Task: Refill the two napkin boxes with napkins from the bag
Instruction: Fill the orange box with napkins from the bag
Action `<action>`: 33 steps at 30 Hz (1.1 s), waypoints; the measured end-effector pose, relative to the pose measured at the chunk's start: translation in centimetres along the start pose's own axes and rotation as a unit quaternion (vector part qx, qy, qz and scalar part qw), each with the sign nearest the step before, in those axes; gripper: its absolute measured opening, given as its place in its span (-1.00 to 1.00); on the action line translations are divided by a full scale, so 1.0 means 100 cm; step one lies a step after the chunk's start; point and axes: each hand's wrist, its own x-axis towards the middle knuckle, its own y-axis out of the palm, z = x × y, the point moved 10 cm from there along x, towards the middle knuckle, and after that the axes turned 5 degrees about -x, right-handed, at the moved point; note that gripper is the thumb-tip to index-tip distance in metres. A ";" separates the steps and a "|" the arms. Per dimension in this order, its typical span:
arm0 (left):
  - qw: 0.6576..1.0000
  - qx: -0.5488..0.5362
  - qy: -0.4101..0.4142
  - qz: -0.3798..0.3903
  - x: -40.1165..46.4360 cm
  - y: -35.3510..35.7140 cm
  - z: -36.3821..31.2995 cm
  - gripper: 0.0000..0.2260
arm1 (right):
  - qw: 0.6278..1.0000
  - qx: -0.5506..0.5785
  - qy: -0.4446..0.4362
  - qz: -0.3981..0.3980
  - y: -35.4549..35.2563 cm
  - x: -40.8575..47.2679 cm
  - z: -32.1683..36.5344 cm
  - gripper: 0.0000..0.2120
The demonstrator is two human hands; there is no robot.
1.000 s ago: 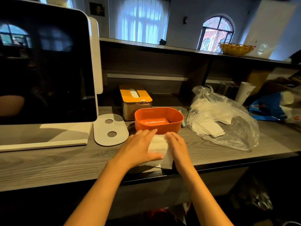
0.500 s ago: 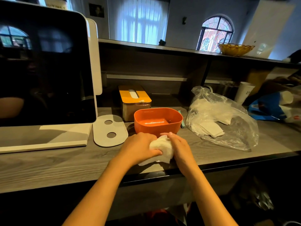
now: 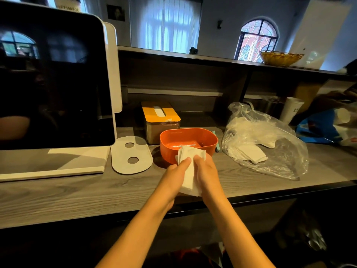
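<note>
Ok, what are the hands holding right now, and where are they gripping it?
A stack of white napkins, pressed between left hand and right hand at its two sides.

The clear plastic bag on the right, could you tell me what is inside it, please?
Inside the clear plastic bag, loose white napkins show through the film. Crinkled glare hides how many remain.

Grey wood-grain counter (image 3: 77, 192), dark front edge. Orange open box (image 3: 188, 142) stands just beyond both hands' fingertips. Yellow-lidded napkin box (image 3: 160, 117) behind it, farther from hands. Clear plastic bag (image 3: 266, 140) of napkins lies right of right hand, near. White oval plate with two holes (image 3: 131, 155) lies flat left of left hand; large dark screen's white base (image 3: 52, 167) farther left. Blue bag (image 3: 318, 128) far right.
</note>
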 end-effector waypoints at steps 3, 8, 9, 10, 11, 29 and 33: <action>0.999 0.009 0.044 -0.028 0.001 -0.006 -0.004 -0.68 | 0.999 0.014 -0.027 0.026 0.005 -0.002 0.008 -0.71; 0.982 -0.077 0.122 -0.120 -0.005 -0.023 -0.019 -0.68 | 0.988 -0.022 -0.050 0.144 0.018 -0.013 0.016 -0.74; 0.981 -0.074 0.128 -0.129 -0.006 -0.024 -0.020 -0.67 | 0.984 -0.052 -0.055 0.159 0.019 -0.015 0.015 -0.73; 0.980 -0.061 0.131 -0.133 -0.007 -0.024 -0.021 -0.66 | 0.981 -0.081 -0.057 0.170 0.020 -0.016 0.013 -0.71; 0.981 -0.052 0.134 -0.132 -0.007 -0.024 -0.021 -0.65 | 0.977 -0.104 -0.059 0.174 0.020 -0.016 0.011 -0.66; 0.969 0.118 0.214 -0.036 0.001 -0.045 -0.033 -0.74 | 0.988 -0.058 -0.095 0.102 -0.023 0.010 0.000 -0.60; 0.966 0.152 0.197 -0.065 0.002 -0.041 -0.021 -0.75 | 0.990 -0.066 -0.108 0.069 -0.013 0.010 -0.006 -0.72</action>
